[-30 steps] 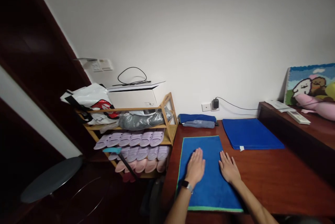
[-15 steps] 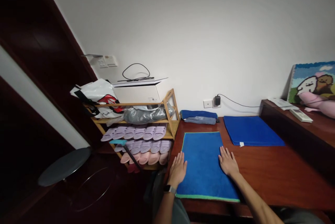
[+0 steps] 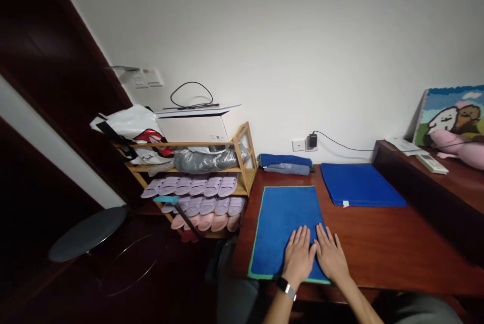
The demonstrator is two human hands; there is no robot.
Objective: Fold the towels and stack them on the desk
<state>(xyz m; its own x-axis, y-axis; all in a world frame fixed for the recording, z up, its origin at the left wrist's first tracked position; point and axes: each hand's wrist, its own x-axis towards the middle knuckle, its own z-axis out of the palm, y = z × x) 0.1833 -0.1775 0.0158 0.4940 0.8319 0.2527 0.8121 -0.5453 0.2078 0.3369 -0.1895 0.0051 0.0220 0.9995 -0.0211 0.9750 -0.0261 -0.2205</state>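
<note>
A blue cloth with green edging (image 3: 282, 218) lies flat on the brown wooden table (image 3: 378, 248). My left hand (image 3: 299, 256), with a watch at its wrist, rests palm down on the cloth's lower right part, fingers stretched out. Close beside it, my right hand (image 3: 331, 258) lies flat over the cloth's right edge, its fingers extended too. Neither hand grips anything. Farther back on the right is a darker blue folded cloth (image 3: 359, 185) with a small white tag. A rolled blue and grey bundle (image 3: 286, 164) lies against the wall.
Left of the table stands a wooden rack (image 3: 247, 177) with rows of slippers (image 3: 196, 185) and a white box (image 3: 192, 128) on top. A round stool (image 3: 88, 233) is at lower left. A raised ledge (image 3: 416, 187) bounds the table's right, holding a pink plush toy (image 3: 459, 147).
My left hand has moved right, from the cloth's left edge to beside my right hand. My right hand has come slightly lower along the right edge. The view has shifted a little.
</note>
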